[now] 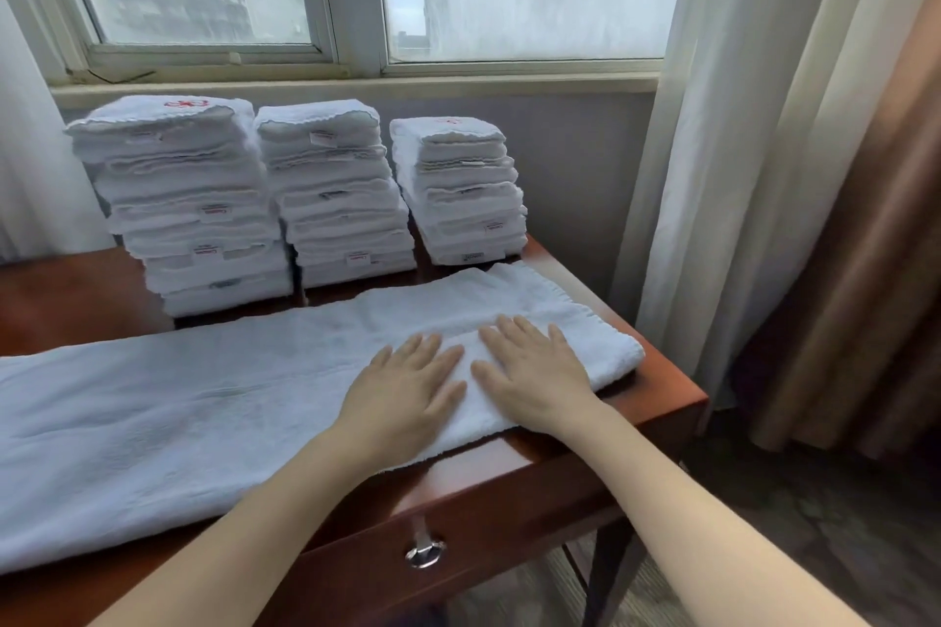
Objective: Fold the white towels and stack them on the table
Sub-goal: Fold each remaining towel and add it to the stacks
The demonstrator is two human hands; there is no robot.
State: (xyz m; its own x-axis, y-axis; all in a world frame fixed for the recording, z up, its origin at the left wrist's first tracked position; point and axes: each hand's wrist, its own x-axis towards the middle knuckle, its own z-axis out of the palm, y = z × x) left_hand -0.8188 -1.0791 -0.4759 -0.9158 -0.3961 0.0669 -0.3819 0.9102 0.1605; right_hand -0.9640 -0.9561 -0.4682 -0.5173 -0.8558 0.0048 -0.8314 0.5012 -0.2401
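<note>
A long white towel is spread across the near tabletop — judged soft, limp and light, best taken at its corners or edge. Its right end is pressed flat by the left grip and right grip — both wide, holding nothing.

Towel: flat on table, under left hand and right hand, extending far left of both.
Stacks: three abreast on table, behind the hands.
Curtain: right of right hand.
</note>
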